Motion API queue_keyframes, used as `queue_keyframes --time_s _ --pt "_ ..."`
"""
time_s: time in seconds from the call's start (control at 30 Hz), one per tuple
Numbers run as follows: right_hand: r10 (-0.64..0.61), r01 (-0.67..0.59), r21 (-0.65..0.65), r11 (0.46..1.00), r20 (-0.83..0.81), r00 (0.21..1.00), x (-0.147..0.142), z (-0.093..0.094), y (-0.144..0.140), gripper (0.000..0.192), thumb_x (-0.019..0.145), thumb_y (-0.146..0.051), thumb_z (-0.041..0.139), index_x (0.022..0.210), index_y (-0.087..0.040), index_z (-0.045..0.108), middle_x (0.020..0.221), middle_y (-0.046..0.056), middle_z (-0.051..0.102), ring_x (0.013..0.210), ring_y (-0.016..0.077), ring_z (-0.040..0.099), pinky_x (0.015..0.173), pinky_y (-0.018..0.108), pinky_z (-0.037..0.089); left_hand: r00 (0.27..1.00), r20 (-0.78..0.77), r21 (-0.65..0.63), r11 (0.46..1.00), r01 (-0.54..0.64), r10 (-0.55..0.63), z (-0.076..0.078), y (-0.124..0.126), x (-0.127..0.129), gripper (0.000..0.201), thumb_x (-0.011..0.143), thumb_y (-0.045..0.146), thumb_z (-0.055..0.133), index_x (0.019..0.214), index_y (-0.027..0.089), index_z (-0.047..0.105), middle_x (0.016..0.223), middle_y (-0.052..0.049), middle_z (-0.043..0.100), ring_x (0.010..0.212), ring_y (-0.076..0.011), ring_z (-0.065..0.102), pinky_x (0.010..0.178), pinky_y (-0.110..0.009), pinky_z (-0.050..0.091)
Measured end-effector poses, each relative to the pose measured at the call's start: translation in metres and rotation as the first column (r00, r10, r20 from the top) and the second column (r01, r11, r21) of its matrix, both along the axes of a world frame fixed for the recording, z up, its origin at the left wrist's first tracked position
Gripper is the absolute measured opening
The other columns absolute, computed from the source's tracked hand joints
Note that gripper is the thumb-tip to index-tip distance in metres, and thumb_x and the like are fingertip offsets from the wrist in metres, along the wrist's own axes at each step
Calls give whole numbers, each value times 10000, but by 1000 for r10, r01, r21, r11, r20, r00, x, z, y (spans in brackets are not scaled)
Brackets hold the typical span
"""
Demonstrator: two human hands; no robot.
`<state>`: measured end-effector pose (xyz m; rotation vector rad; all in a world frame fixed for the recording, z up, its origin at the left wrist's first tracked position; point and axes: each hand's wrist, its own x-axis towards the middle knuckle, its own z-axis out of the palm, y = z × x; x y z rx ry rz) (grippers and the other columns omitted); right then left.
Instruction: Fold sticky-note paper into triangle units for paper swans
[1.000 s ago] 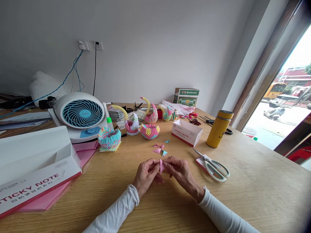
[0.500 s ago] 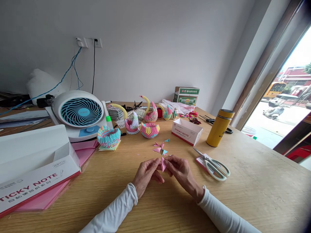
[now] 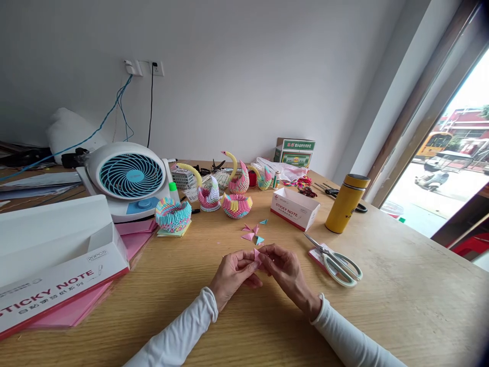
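Observation:
A small folded piece of pink paper [image 3: 257, 257] is pinched between my two hands above the table, near its front. My left hand [image 3: 234, 271] grips its left side with thumb and fingers. On the right side, my right hand [image 3: 281, 265] holds it between thumb and forefinger. Just beyond my fingers lie several folded paper triangles, among them a pink one [image 3: 248, 236] and a blue one [image 3: 259, 240]. Farther back stand a round paper bowl [image 3: 237, 206] of folded pieces, a blue-and-pink one [image 3: 173, 215] and several paper swans [image 3: 239, 181].
Scissors [image 3: 338, 262] rest on a pink pad at the right, near a yellow flask [image 3: 346, 204] and a small sticky note box [image 3: 294, 210]. A larger open box [image 3: 64, 275] and a fan [image 3: 130, 176] occupy the left. The table [image 3: 244, 326] lies beneath my forearms.
My left thumb has moved down along the pink paper, and the fingers have shifted their grip. The right hand stays almost as it was. The view has shifted slightly.

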<state>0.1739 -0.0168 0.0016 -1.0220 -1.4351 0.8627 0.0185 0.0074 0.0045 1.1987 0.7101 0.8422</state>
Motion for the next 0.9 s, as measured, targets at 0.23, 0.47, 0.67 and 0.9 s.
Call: queue_keyframes --time_s 0.23,0.47,0.67,0.9 --pt "-19 19 -6 1000 -25 999 2 -4 3 249 846 -410 627 880 -168 675 696 13 609 575 120 502 513 223 420 996 78 -40 998 49 -46 3 0 -2 347 764 405 711 933 103 675 842 -79 728 596 -142 683 525 -208 517" --pt "-47 48 3 999 -84 995 2 -7 4 254 815 -421 663 887 -178 683 700 13 621 579 130 529 518 229 443 979 178 -132 983 127 -102 4 1 -4 330 761 329 746 988 96 691 939 -120 734 733 -164 696 641 -250 563" --pt "-66 67 13 998 -63 996 2 -7 3 231 832 -399 651 907 -182 683 714 15 622 581 131 533 514 227 436 975 210 -157 981 111 -76 3 1 -4 315 721 294 790 949 93 710 867 -110 747 743 -162 699 669 -238 555" --pt "-60 59 53 997 14 998 0 -2 0 226 853 -394 625 886 -181 694 697 12 614 585 130 516 514 225 413 990 143 -98 995 31 -16 4 -1 -2 345 659 323 824 898 96 722 799 -99 756 676 -175 690 683 -296 563"
